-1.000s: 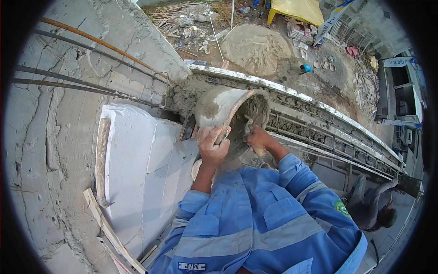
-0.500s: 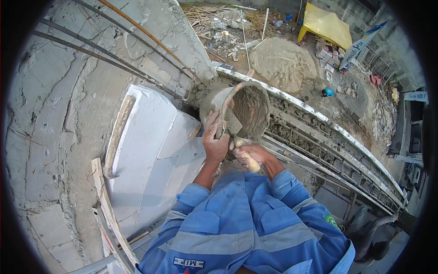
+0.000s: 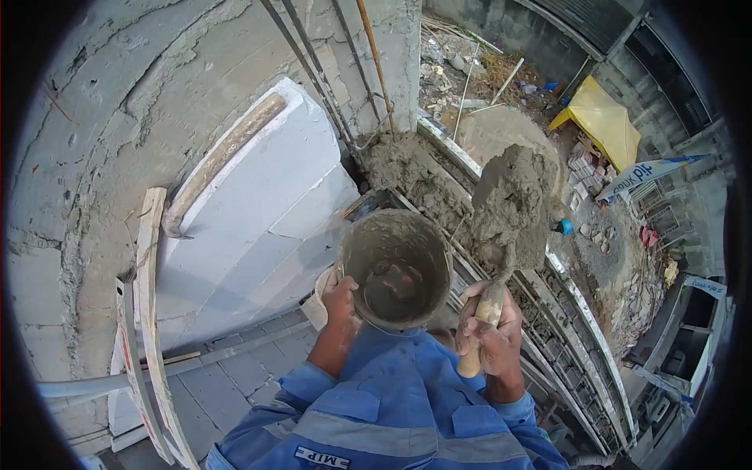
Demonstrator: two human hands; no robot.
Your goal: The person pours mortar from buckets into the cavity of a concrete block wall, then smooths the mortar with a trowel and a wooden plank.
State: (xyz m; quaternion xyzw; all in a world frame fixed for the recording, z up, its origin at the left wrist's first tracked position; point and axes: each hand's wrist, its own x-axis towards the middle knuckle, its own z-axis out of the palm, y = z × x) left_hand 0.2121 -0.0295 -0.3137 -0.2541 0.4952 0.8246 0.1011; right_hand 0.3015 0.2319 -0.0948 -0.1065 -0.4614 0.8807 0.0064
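My left hand [image 3: 340, 301] grips the near-left rim of a mortar-smeared bucket [image 3: 360, 251], which is tipped so I look into it. A little wet mortar [image 3: 392, 286] lies at its bottom. In my right hand [image 3: 493, 329] is the wooden handle of a trowel [image 3: 492, 301]. A big heap of wet mortar [image 3: 513, 200] covers its blade, held above the formwork to the right of the bucket. Wet concrete [image 3: 407, 168] fills the far end of the formwork channel [image 3: 560, 345], where steel bars show further along.
White blocks [image 3: 258, 227] lie at left, with a hammer [image 3: 223, 160] on them. Wooden strips [image 3: 149, 313] lean beside them. Rebar [image 3: 313, 70] rises by the rough wall. Far below are a yellow canopy [image 3: 599, 117], rubble and a person in a blue helmet [image 3: 564, 227].
The bucket has come upright toward me from its sideways tilt. My right hand has drawn the trowel out and to the right, now loaded with mortar. The view has turned.
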